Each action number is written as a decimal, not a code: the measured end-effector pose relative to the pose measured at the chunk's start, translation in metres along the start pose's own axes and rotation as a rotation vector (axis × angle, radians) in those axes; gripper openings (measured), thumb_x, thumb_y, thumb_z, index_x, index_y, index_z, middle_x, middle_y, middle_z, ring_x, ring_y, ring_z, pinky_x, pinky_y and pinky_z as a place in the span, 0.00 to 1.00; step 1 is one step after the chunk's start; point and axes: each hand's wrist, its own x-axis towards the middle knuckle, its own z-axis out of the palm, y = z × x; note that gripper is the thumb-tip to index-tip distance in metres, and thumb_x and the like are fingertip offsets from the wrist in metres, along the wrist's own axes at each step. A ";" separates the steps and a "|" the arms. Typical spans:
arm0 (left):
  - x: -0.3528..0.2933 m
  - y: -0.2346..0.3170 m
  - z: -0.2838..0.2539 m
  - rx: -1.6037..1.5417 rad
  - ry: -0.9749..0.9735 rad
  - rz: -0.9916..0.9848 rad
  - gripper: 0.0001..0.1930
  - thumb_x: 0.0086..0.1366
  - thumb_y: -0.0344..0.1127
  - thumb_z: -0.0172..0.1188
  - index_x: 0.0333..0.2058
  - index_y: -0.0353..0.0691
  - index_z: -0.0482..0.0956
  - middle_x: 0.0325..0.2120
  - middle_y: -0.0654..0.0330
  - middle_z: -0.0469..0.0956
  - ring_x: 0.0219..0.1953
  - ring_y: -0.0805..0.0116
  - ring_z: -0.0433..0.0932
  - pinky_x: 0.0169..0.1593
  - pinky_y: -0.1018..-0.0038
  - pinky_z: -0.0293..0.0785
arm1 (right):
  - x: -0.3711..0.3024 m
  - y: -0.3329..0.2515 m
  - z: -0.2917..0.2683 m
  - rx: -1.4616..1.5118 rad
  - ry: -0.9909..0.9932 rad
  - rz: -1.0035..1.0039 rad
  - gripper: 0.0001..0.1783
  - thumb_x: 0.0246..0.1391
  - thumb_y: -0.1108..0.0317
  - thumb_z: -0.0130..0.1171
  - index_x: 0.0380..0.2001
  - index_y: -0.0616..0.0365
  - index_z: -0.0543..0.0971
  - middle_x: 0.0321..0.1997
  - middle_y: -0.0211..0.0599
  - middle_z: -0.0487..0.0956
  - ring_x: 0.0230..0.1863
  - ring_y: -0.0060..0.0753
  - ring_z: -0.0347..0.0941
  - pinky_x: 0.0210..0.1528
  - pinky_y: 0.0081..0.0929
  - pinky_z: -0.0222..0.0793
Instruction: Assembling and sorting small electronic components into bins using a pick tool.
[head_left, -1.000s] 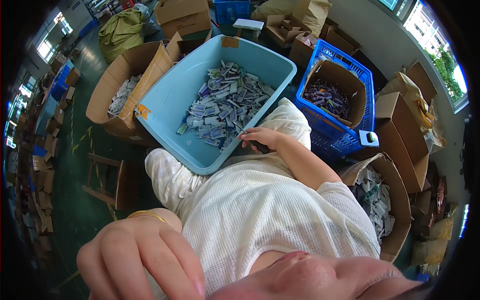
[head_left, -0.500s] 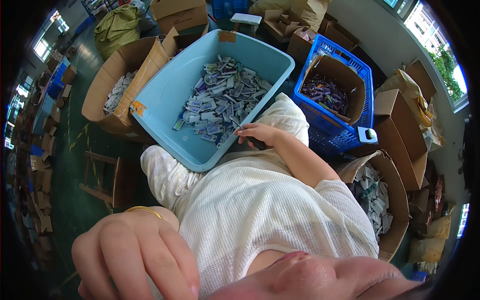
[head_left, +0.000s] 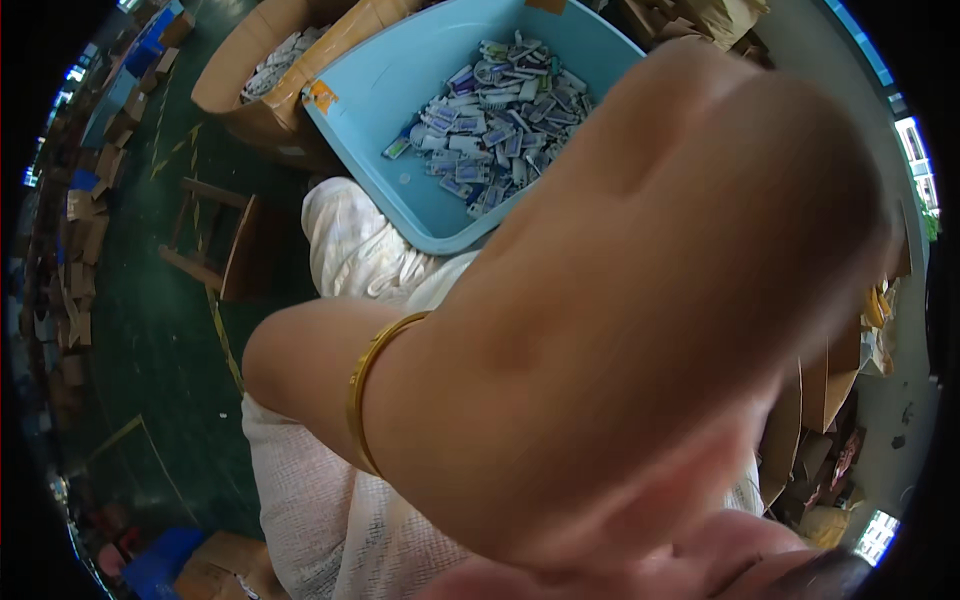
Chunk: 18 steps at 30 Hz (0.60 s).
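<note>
My left hand [head_left: 600,290], with a gold bangle [head_left: 365,390] at its wrist, looms very close and covers much of the middle and right of the view. Its back and knuckles show, but the fingertips are blurred or turned away, so whether it holds anything is hidden. My right hand is out of sight, with my left hand covering the area where it was. Beyond my left hand, a light blue plastic tub [head_left: 365,135] rests against my legs. Inside lies a heap of small white, grey and purple plastic pieces [head_left: 500,120].
An open cardboard box [head_left: 225,85] with pale pieces stands left of the tub. A wooden stool [head_left: 245,245] is on the green floor [head_left: 150,350] at the left. Boxes [head_left: 90,250] line the far left, and more cartons [head_left: 840,385] stand at the right.
My left hand has swung from the lower left up across the view, now hiding my right hand, which held a dark-handled tool at the tub's rim. The view has shifted, too.
</note>
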 end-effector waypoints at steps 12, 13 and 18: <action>-0.001 0.003 0.003 0.088 -0.032 0.011 0.15 0.45 0.28 0.54 0.35 0.34 0.68 0.31 0.54 0.67 0.38 0.57 0.67 0.49 0.58 0.60 | 0.017 0.002 -0.017 -0.235 0.040 0.173 0.16 0.55 0.63 0.47 0.46 0.57 0.69 0.31 0.28 0.73 0.22 0.16 0.63 0.24 0.15 0.62; -0.002 0.004 0.003 0.101 -0.035 0.016 0.15 0.45 0.28 0.54 0.35 0.34 0.68 0.31 0.54 0.67 0.38 0.57 0.67 0.48 0.58 0.60 | 0.019 0.004 -0.019 -0.235 0.037 0.171 0.16 0.55 0.63 0.47 0.46 0.57 0.69 0.31 0.28 0.73 0.22 0.16 0.63 0.24 0.15 0.62; -0.003 0.008 0.007 0.165 -0.056 0.037 0.17 0.44 0.28 0.55 0.36 0.34 0.67 0.29 0.55 0.67 0.36 0.57 0.66 0.47 0.58 0.60 | 0.027 0.013 -0.032 -0.209 -0.012 0.193 0.16 0.56 0.63 0.47 0.45 0.57 0.69 0.31 0.28 0.72 0.22 0.16 0.63 0.23 0.14 0.62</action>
